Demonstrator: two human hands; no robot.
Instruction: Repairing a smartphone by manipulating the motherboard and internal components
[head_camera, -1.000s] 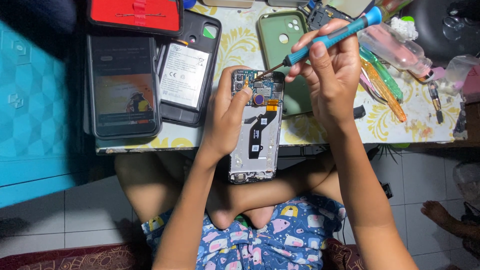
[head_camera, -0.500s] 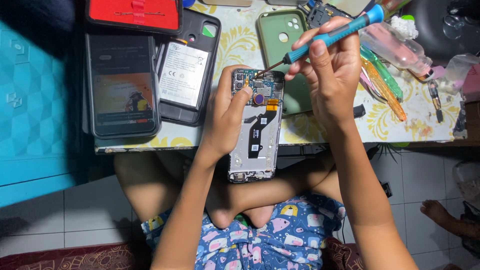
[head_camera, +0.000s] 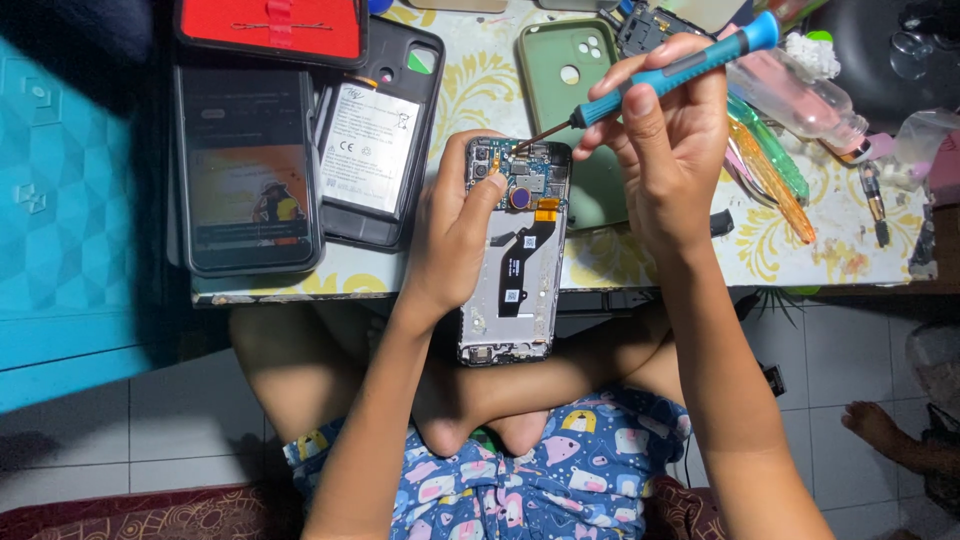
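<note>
An opened phone (head_camera: 512, 270) with its back cover off shows a circuit board and flex cables; it lies over the near edge of a patterned table (head_camera: 470, 90). My left hand (head_camera: 452, 228) grips its left side, thumb pressed on the board near the camera. My right hand (head_camera: 668, 140) holds a blue-handled screwdriver (head_camera: 670, 70) slanted down to the left, its tip touching the top of the phone's board.
A green phone case (head_camera: 570, 80) lies behind the phone. To the left sit a dark phone with a lit screen (head_camera: 248, 170), an open phone showing its battery (head_camera: 375, 135) and a red tray (head_camera: 270, 25). Plastic pry tools (head_camera: 775, 165) and bottles lie right. Another person's foot (head_camera: 880, 430) rests on the tiled floor.
My right hand and the screwdriver have shifted slightly; the tip stays at the top of the phone's board. My left hand keeps its grip.
</note>
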